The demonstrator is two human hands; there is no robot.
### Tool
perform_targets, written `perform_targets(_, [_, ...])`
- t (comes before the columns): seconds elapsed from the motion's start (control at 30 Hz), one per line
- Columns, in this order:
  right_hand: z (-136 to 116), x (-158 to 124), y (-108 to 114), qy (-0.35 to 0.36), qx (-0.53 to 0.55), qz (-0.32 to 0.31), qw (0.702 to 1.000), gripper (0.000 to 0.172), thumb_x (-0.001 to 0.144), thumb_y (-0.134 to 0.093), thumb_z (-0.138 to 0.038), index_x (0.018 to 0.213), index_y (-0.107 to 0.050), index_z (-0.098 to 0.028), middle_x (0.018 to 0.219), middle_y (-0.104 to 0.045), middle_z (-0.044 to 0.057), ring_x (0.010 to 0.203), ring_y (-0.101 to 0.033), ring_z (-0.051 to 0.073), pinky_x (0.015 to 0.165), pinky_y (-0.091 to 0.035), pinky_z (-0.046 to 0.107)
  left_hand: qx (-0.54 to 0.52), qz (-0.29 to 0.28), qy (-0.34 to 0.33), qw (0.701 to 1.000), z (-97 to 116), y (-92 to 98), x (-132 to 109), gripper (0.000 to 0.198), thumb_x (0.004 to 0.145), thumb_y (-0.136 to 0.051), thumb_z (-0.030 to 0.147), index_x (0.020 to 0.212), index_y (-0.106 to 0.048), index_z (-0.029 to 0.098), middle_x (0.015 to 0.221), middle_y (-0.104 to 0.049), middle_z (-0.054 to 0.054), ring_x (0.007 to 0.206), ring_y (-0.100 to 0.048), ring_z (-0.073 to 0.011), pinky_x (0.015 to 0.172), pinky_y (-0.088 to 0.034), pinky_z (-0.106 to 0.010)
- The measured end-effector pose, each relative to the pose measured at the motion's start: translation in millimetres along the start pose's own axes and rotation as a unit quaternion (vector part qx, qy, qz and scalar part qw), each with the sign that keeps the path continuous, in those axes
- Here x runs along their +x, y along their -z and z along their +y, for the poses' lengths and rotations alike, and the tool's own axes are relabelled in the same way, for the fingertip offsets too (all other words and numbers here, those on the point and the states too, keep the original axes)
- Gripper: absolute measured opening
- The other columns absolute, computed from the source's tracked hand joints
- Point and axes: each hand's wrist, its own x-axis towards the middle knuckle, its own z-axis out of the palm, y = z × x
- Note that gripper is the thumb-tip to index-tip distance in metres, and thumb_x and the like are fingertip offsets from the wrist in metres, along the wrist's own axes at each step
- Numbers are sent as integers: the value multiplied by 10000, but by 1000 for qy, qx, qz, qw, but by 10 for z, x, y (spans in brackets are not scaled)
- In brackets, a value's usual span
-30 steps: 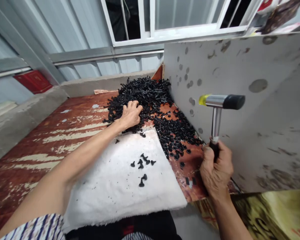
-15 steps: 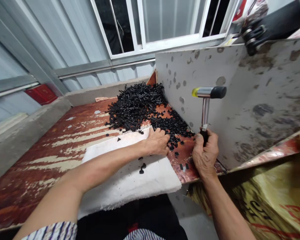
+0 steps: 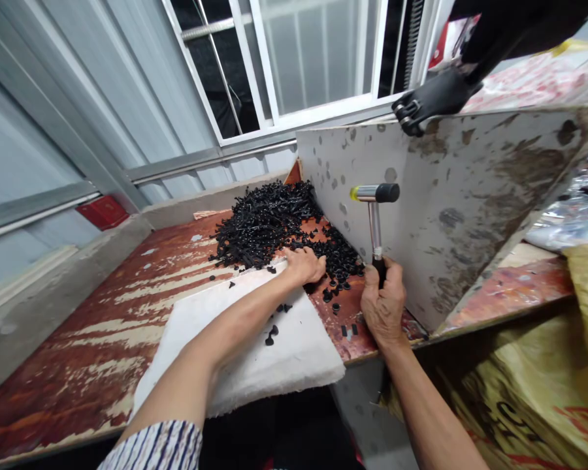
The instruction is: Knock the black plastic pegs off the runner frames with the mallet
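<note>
In my right hand (image 3: 385,301) is a mallet (image 3: 376,222), held upright by its black handle, with a metal shaft and a head that is yellow at one end and black at the other. My left hand (image 3: 304,266) lies at the far right corner of a white pad (image 3: 255,365), against the near side of a heap of small black stemmed parts (image 3: 267,222). Its fingers are curled downward, and whatever lies under them is hidden. A few loose black parts (image 3: 271,335) rest on the pad beside my left forearm.
The worn red-brown tabletop (image 3: 102,333) runs left to a concrete ledge (image 3: 73,281). An upright stained grey board (image 3: 421,215) stands right of the heap. A black jointed arm (image 3: 436,98) reaches over it. Yellow sacks (image 3: 534,385) sit at lower right, below a window (image 3: 318,59).
The view has swung right and slightly up. My left hand has shifted a little farther off the pad toward the black parts. My right hand still holds the mallet upright.
</note>
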Motion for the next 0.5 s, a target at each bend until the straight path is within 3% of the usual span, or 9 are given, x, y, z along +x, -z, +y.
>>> perform_targets(0.1, [-4,1,-3,-1,3,-2,1000,281,893,-450,-412,1015,-571,-189,901,-696,116,841,-651,254,749,-503,383,-20,-14,-44,999,96,66,18,528,998,-186,410,1299,-472,83,1326,-588,-220,1211,-574,-331,1015,-382,-497])
perform_targets(0.2, [-4,5,-1,-5,4,-2,1000,281,894,-443,-406,1020,-566,-187,917,-692,122,856,-648,256,770,-498,389,-26,-30,-80,996,-15,215,9,460,994,-194,363,1328,-424,147,1360,-565,-186,1190,-586,-274,953,-445,-429])
perform_targets(0.37, [3,12,5,-12,9,-9,1000,300,896,-441,-417,1037,-565,-183,933,-686,125,875,-643,257,796,-490,395,27,-90,-111,989,-296,325,-150,537,802,-565,464,1260,-522,187,1370,-550,-182,1269,-487,-373,997,-384,-587])
perform_targets(0.43, [6,13,5,-12,10,-14,1000,309,892,-444,-417,1043,-568,-177,935,-686,129,879,-642,260,794,-489,398,49,-100,-117,987,-298,287,-206,572,721,-650,465,1223,-566,203,1399,-527,-181,1300,-441,-401,1020,-326,-642])
perform_targets(0.5, [7,13,3,-11,9,-17,1000,321,887,-445,-419,1049,-569,-171,930,-685,132,870,-640,264,783,-488,401,62,-97,-116,987,-241,230,-216,481,712,-661,388,1156,-611,209,1393,-536,-176,1297,-441,-402,1033,-276,-671])
